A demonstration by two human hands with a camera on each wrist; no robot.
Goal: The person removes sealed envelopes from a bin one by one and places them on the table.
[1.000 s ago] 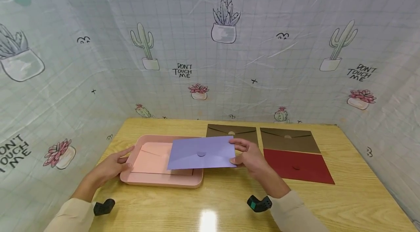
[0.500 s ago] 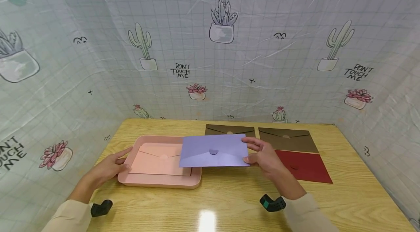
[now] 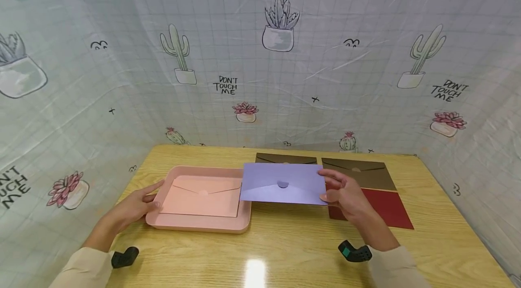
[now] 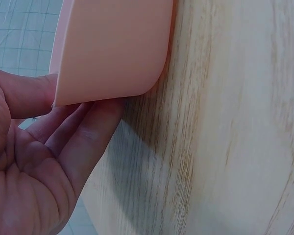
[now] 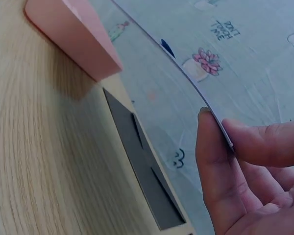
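Right hand (image 3: 346, 194): I have it clamped on the purple envelope (image 3: 282, 184), pinching one short edge, probably to leave flap and face uncovered. The envelope is raised over the worktop (image 3: 293, 252), left of that hand; its far end overlaps the tray (image 3: 199, 223) rim in head view, contact uncertain. Left hand (image 3: 132, 208) clamped on the tray's near end, thumb at rim, fingers beneath; I read this as steadying. Pink envelope (image 3: 195, 202) lies inside, right of the left hand. Red envelope (image 3: 386, 209) lies partly behind the right hand, two brown envelopes (image 3: 358, 178) beyond.
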